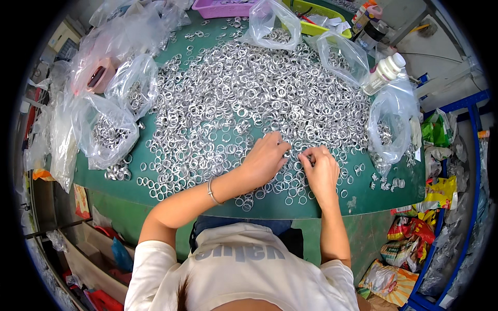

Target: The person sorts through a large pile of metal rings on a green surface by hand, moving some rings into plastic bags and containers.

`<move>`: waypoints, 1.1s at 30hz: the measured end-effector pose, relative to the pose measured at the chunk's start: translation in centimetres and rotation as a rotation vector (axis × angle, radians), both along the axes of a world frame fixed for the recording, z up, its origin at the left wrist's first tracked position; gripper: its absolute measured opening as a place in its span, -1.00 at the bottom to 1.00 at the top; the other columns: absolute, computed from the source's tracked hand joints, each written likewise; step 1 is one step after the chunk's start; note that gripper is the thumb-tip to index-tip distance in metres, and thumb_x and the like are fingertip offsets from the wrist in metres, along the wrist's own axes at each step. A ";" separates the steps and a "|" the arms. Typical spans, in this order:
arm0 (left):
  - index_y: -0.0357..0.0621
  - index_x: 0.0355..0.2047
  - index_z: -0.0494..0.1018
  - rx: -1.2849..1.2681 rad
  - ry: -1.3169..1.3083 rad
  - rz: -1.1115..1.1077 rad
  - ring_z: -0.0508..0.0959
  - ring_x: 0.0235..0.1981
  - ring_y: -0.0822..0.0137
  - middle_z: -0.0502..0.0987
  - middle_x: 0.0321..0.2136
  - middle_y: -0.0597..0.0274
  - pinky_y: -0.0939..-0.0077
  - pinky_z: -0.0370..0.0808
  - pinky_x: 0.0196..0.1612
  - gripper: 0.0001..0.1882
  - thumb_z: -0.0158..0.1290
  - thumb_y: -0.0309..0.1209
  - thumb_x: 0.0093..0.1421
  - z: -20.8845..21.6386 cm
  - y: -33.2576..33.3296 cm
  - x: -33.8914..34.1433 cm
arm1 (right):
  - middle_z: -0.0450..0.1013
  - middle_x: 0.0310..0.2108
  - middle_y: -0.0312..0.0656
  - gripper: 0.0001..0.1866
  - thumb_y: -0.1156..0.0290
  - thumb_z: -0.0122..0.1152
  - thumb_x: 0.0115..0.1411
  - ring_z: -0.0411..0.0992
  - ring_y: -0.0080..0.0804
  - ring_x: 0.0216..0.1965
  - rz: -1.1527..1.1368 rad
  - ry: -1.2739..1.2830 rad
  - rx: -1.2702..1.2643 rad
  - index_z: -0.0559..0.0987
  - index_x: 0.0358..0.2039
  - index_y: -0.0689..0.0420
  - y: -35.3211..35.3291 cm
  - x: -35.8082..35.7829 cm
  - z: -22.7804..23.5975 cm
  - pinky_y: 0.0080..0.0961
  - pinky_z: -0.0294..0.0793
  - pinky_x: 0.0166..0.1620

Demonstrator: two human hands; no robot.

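Right now the person sits at the near edge of a green counter (171, 189), both hands down among a wide heap of small silver metal rings (244, 93) that covers most of the middle of the surface. The left hand (267, 158) rests palm-down on the rings close to the near edge, fingers curled loosely together over a few of them; a thin bracelet (211, 191) circles that wrist. The right hand (320, 168) lies just beside it, its fingertips pinched shut on what looks like one or two rings, though the piece itself is too small to make out clearly. The two hands are nearly touching.

Along the left edge sit several clear plastic bags (106, 132) holding more rings, with a roll of tape (98, 75) inside or under one of them near the far left corner. Another clear bag (389, 124) with rings stands at the right edge, and a white plastic bottle (385, 72) lies tilted just beyond it. At the far edge stand a purple tray (220, 9) and a yellow tray (316, 28). A few loose rings are scattered near the right corner of the near edge.
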State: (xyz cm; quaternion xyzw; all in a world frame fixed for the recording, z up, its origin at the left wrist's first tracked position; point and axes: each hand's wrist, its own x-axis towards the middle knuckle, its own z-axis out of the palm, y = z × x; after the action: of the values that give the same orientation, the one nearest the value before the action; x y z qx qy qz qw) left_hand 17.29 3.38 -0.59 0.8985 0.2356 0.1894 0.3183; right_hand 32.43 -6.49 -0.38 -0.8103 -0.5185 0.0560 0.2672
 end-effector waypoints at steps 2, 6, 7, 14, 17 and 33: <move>-0.19 -0.21 0.43 -0.019 -0.028 0.036 0.41 -0.26 0.05 0.36 -0.33 0.07 0.28 0.37 -0.20 -0.73 0.13 -0.52 0.03 0.4 0.6 0.1 | 0.39 -0.55 -0.21 -0.89 0.39 0.28 -0.01 0.38 -0.25 -0.59 0.015 0.107 0.004 0.57 -0.48 0.13 -0.5 0.7 0.4 -0.34 0.33 -0.49; -0.20 -0.24 0.43 0.023 -0.079 0.063 0.42 -0.30 0.05 0.38 -0.39 0.08 0.25 0.37 -0.23 -0.76 0.10 -0.55 0.02 0.1 1.9 0.4 | 0.33 -0.58 -0.21 -0.90 0.49 0.27 -0.03 0.37 -0.27 -0.57 0.005 0.123 0.035 0.55 -0.44 0.12 -0.7 1.1 1.4 -0.37 0.32 -0.49; -0.21 -0.25 0.43 0.043 -0.086 0.054 0.42 -0.30 0.04 0.38 -0.39 0.08 0.25 0.37 -0.23 -0.75 0.11 -0.56 0.01 -0.1 2.2 0.9 | 0.34 -0.54 -0.21 -0.89 0.49 0.27 -0.03 0.37 -0.27 -0.56 0.030 0.097 0.085 0.55 -0.43 0.13 -0.3 0.7 1.6 -0.36 0.33 -0.48; -0.20 -0.30 0.46 0.111 -0.148 -0.048 0.43 -0.27 0.08 0.38 -0.37 0.11 0.27 0.38 -0.20 -0.76 0.15 -0.55 -0.04 -1.0 3.9 3.8 | 0.33 -0.41 -0.12 -0.93 0.55 0.19 0.03 0.37 -0.20 -0.43 0.228 0.165 0.161 0.52 -0.42 0.20 2.3 2.2 0.7 -0.42 0.35 -0.40; -0.20 -0.34 0.46 0.068 -0.181 -0.107 0.43 -0.26 0.10 0.38 -0.38 0.14 0.29 0.39 -0.19 -0.78 0.17 -0.53 -0.05 -2.3 4.5 4.2 | 0.33 -0.42 -0.25 -0.96 0.55 0.14 0.10 0.34 -0.49 -0.45 0.149 0.476 0.164 0.48 -0.44 0.23 1.0 3.4 1.4 -0.57 0.30 -0.42; -0.23 -0.24 0.42 -1.759 -0.455 0.081 0.39 -0.46 0.53 0.44 -0.42 0.26 0.68 0.39 -0.43 -0.84 -0.09 -0.57 0.16 0.7 2.5 -1.7 | 0.43 -0.69 -0.21 -0.81 0.39 0.36 -0.05 0.33 -0.47 -0.73 0.049 0.182 0.041 0.59 -0.43 0.20 -2.1 0.4 0.3 -0.57 0.26 -0.61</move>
State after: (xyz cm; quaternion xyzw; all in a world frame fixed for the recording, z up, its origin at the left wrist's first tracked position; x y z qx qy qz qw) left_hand 15.57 5.92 0.12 0.2635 0.2580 0.1251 0.9211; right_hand 32.83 -8.56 -0.10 -0.7834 -0.5128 0.1254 0.3281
